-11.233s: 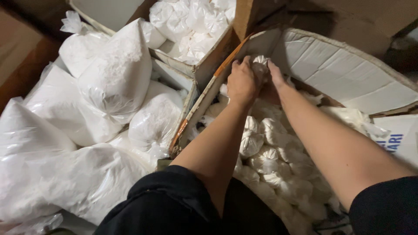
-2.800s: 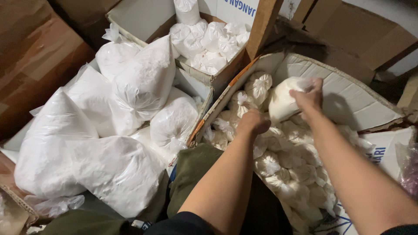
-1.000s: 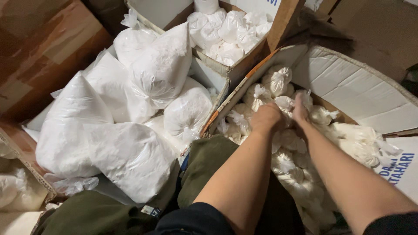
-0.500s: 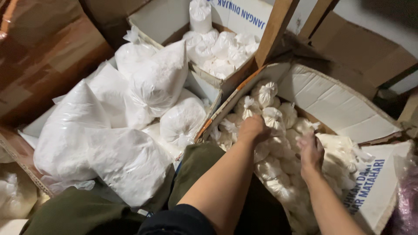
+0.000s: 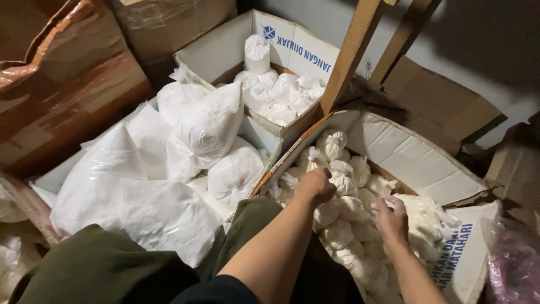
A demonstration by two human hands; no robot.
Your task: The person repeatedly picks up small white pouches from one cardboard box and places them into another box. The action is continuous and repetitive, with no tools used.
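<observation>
The fingers of the left hand (image 5: 316, 186) are curled together, knuckles up, pressed down among the small tied bags (image 5: 344, 181) at the near-left side of the open cardboard box (image 5: 416, 163); whether they are clamped on 1 bag underneath cannot be told, since the fingertips are hidden. The fingers of the right hand (image 5: 391, 220) are bent and a little apart, resting on the heap toward the middle of the box, touching bags but not clearly gripping any. The bags are small clear plastic pouches packed with white powder and knotted at the top into a twisted tuft. They are probably light singly, soft and yielding under pressure, with a slick film that could slide in the palm; a thin skin like this could split if pinched hard or snagged. The knotted neck looks like the safest place to take hold, or a whole-palm cup around the round belly. Outward from the hands, a second box (image 5: 225, 50) behind holds more of the same pouches, and to the left a pile of much larger white sacks (image 5: 185, 141) lies beside the person's dark green trouser leg (image 5: 101, 270).
</observation>
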